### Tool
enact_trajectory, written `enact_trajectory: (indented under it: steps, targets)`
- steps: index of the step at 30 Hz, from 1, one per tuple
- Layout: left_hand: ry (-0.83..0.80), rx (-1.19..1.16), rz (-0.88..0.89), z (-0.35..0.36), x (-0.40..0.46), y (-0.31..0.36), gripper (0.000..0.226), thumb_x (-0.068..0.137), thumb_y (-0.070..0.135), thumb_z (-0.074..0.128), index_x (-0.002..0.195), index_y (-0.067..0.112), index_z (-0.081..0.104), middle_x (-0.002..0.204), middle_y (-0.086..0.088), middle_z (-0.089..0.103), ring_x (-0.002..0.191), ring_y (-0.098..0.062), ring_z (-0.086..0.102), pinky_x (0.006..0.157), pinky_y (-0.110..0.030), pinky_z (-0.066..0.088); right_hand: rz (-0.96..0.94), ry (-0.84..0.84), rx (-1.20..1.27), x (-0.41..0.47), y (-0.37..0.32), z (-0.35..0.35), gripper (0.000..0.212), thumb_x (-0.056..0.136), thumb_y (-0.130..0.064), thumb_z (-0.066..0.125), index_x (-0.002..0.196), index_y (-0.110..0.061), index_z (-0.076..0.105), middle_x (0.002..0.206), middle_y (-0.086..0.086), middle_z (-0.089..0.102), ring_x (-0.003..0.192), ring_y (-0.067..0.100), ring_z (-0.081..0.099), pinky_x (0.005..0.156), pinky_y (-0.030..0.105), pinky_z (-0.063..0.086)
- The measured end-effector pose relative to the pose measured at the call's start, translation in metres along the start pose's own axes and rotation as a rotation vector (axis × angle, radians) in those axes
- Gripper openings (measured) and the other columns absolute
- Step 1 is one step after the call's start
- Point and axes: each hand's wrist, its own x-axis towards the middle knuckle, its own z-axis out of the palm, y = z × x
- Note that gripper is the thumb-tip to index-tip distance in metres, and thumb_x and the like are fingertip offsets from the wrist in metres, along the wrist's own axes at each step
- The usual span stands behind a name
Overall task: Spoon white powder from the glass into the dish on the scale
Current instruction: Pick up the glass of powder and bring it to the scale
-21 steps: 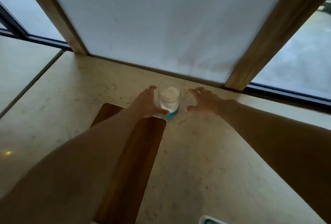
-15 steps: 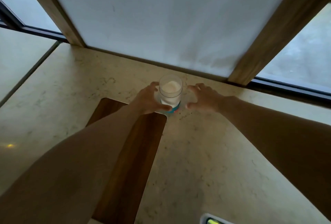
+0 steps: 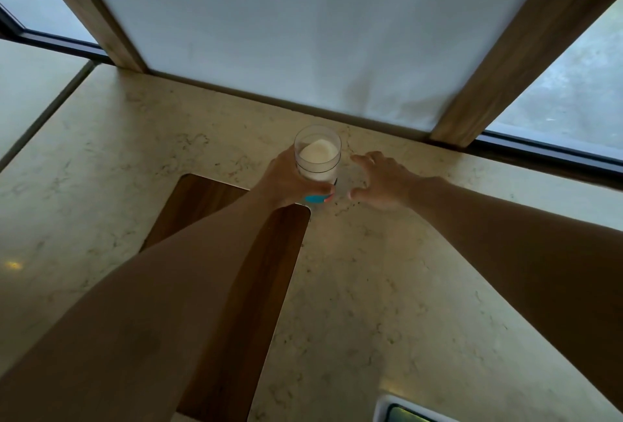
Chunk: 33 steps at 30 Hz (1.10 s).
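A clear glass (image 3: 317, 157) holding white powder stands far out on the marble counter, near the wall. My left hand (image 3: 286, 182) is wrapped around its left side, thumb across the lower front. Something blue and pink (image 3: 317, 198) shows at the glass's base, below my thumb. My right hand (image 3: 379, 180) hovers just right of the glass with fingers spread, not touching it. A white corner of the scale with a lit display (image 3: 403, 413) peeks in at the bottom edge. The dish and a spoon are out of view.
A dark wooden board (image 3: 263, 273) lies on the beige marble counter (image 3: 371, 286), under my left forearm. A white panel (image 3: 303, 34) with wooden frame posts and windows rises behind the counter. A seam splits the counter at far left.
My left hand has closed around the glass, and the glass appears slightly raised and tilted toward me. My right hand stays open beside it. The view has shifted a little downward.
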Motion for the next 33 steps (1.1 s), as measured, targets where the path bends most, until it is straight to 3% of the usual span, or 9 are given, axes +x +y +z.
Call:
enact_trajectory:
  steps: [6, 18, 26, 30, 33]
  targets:
    - [0.034, 0.003, -0.008, 0.002, -0.001, 0.001, 0.085, 0.050, 0.048, 0.089, 0.125, 0.037, 0.050, 0.113, 0.017, 0.062, 0.109, -0.006, 0.058, 0.095, -0.035, 0.054, 0.010, 0.005, 0.010, -0.005, 0.000, 0.002, 0.088, 0.085, -0.054, 0.064, 0.153, -0.030, 0.014, 0.162, 0.009, 0.016, 0.145, 0.034, 0.022, 0.114, 0.056, 0.029]
    - [0.080, 0.028, 0.068, 0.011, -0.024, 0.031, 0.081, 0.055, 0.042, 0.089, 0.126, 0.031, 0.051, 0.112, 0.015, 0.062, 0.107, -0.011, 0.059, 0.089, -0.026, 0.051, 0.038, 0.028, 0.013, -0.034, 0.001, -0.014, 0.089, 0.084, -0.049, 0.066, 0.153, -0.025, 0.017, 0.162, 0.012, 0.016, 0.144, 0.035, 0.023, 0.113, 0.055, 0.030]
    - [0.051, 0.126, 0.149, 0.009, -0.078, 0.061, 0.075, 0.059, 0.038, 0.087, 0.124, 0.031, 0.050, 0.110, 0.014, 0.063, 0.106, -0.012, 0.060, 0.093, -0.039, 0.055, 0.054, 0.101, 0.065, -0.101, 0.006, -0.026, 0.084, 0.087, -0.049, 0.063, 0.153, -0.027, 0.015, 0.162, 0.010, 0.014, 0.145, 0.035, 0.021, 0.114, 0.054, 0.028]
    - [0.058, 0.150, 0.149, 0.013, -0.110, 0.076, 0.074, 0.057, 0.038, 0.087, 0.122, 0.032, 0.051, 0.108, 0.015, 0.063, 0.103, -0.011, 0.060, 0.088, -0.033, 0.053, 0.075, 0.124, 0.109, -0.137, 0.009, -0.025, 0.085, 0.085, -0.052, 0.063, 0.153, -0.029, 0.015, 0.162, 0.009, 0.016, 0.145, 0.035, 0.022, 0.113, 0.055, 0.030]
    - [0.060, 0.169, 0.165, 0.017, -0.137, 0.090, 0.070, 0.058, 0.041, 0.086, 0.118, 0.037, 0.050, 0.103, 0.020, 0.062, 0.097, -0.007, 0.061, 0.079, -0.020, 0.047, 0.081, 0.128, 0.117, -0.166, 0.007, -0.020, 0.086, 0.084, -0.056, 0.061, 0.153, -0.030, 0.015, 0.162, 0.009, 0.017, 0.144, 0.036, 0.023, 0.113, 0.056, 0.030]
